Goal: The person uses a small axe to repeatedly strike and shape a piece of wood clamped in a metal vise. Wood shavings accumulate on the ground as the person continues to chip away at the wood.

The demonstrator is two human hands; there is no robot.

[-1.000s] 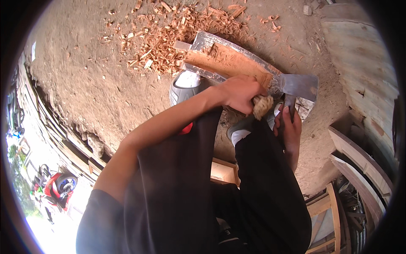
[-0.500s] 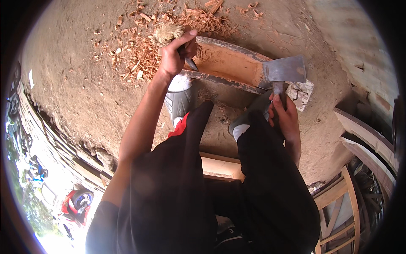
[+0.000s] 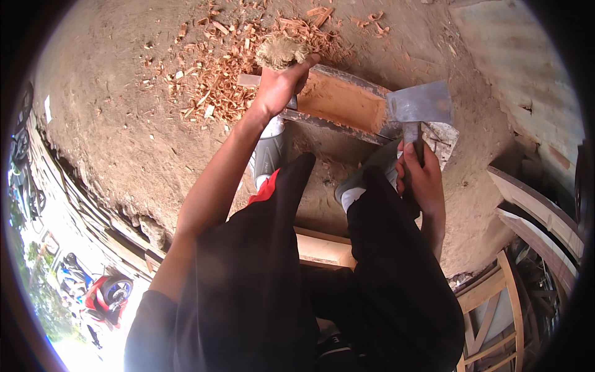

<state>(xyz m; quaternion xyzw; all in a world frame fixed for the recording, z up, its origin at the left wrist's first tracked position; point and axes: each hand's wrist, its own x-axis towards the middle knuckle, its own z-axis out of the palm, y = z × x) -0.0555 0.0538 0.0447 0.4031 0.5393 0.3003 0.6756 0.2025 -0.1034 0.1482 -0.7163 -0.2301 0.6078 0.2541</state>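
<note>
Clenches a frayed-topped tan tool in the left hand, at the left end of a hollowed reddish wooden block on brown dirt; grasps a grey-bladed metal hatchet in the right hand.

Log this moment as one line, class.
left hand: holds frayed tan-headed tool | right hand: holds tool with broad grey metal blade | hollowed reddish wooden block: beside curled orange shavings

A red motorcycle with a blue-rimmed wheel stands at 8 o'clock, a slatted, light-brown wooden frame at 4 o'clock, a weathered, pale-grey panel at 2 o'clock.
</note>
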